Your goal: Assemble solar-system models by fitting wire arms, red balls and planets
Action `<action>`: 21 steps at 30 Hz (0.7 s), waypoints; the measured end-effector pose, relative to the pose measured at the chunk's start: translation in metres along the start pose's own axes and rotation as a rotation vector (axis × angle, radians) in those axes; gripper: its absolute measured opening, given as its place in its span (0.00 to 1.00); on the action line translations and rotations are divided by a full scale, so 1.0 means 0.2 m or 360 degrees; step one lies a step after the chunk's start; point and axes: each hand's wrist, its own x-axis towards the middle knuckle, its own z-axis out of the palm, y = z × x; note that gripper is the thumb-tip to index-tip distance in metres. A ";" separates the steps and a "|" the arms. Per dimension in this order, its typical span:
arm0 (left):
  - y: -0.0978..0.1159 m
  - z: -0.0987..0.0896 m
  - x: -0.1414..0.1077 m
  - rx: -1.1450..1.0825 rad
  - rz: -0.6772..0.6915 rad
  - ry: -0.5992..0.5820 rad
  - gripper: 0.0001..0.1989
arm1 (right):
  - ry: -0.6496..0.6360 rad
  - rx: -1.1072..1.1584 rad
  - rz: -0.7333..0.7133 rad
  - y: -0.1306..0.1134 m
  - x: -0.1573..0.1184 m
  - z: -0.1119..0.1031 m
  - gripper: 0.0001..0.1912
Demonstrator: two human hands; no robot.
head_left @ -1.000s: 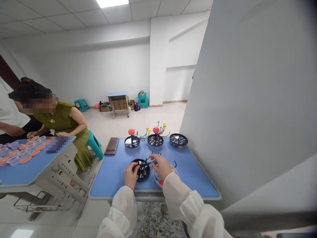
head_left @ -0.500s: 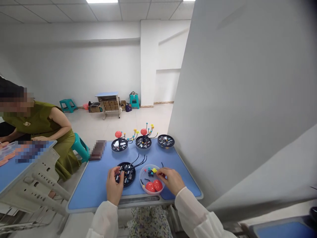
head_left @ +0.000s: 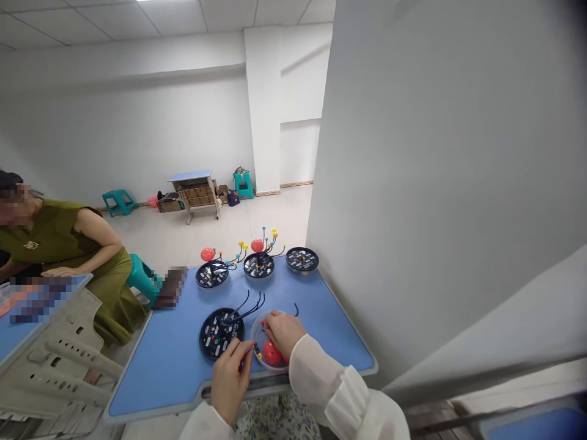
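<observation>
My left hand (head_left: 232, 380) sits at the front of the blue table, its fingertips pinching a thin dark rod (head_left: 249, 354) beside the bowl. My right hand (head_left: 284, 333) reaches into a clear round bowl (head_left: 257, 348), just above a red ball (head_left: 271, 352), and hides most of what lies inside. Between them and to the left, a black round base (head_left: 221, 333) with colored pieces carries thin black wires (head_left: 247, 307). Farther back stand two assembled models with red balls (head_left: 211, 274) (head_left: 259, 264), and next to them a third black base (head_left: 302, 259) lies flat.
The blue table (head_left: 151, 382) has a grey front rail and a pixelated object (head_left: 170, 287) at its back left corner. To the left, a person (head_left: 59, 235) leans over a second table (head_left: 41, 299). A tall grey partition (head_left: 435, 183) rises along the right.
My right hand has dropped from the bowl's rim into the bowl. My left hand has left the black base and moved toward the table's front edge. The view has turned slightly right.
</observation>
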 end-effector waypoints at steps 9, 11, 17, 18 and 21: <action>0.03 0.02 -0.05 -0.0021 -0.0062 0.0070 0.13 | 0.0207 0.1132 -0.0063 0.18 -0.06 -0.01 0.06; 0.04 0.02 -0.04 -0.0034 -0.0068 0.0064 0.13 | 0.0202 0.1275 -0.0132 0.20 -0.08 -0.01 0.05; 0.07 0.01 0.01 -0.0054 -0.0006 0.0013 0.13 | 0.0381 0.1166 -0.0210 0.25 -0.12 -0.06 0.10; 0.08 0.01 0.02 -0.0050 0.0019 0.0012 0.13 | 0.0496 0.1139 -0.0130 0.26 -0.12 -0.07 0.11; 0.11 0.00 0.07 -0.0025 0.0094 -0.0003 0.13 | 0.0751 0.1109 0.0107 0.33 -0.13 -0.09 0.15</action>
